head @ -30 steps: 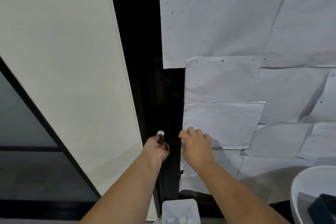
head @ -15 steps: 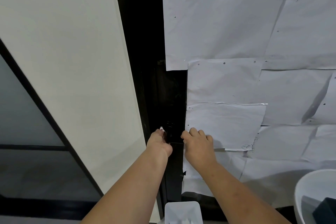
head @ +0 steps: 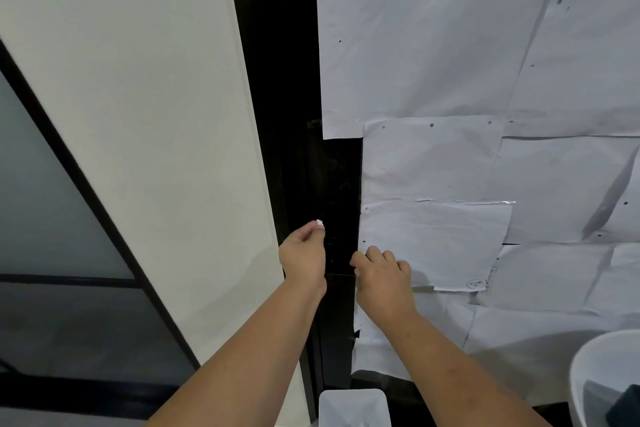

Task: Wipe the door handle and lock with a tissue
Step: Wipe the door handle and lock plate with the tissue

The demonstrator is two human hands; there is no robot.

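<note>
A black door frame strip [head: 332,177] runs down the middle, with a dark lock [head: 331,246] barely visible on it between my hands. My left hand [head: 303,255] is closed on a small white tissue [head: 320,223], whose tip shows above the fingers at the strip's left edge. My right hand [head: 382,276] rests with curled fingers on the strip's right edge, against the paper-covered door; whether it grips a handle is hidden by the dark.
White paper sheets [head: 485,80] cover the door at right. A pale wall panel [head: 138,114] and a dark glass pane [head: 52,218] lie at left. A white bin [head: 353,407] stands below, and a white basin [head: 602,374] at the bottom right.
My left hand with the tissue has moved slightly up along the strip's left edge. My right hand stays in the same place on the strip.
</note>
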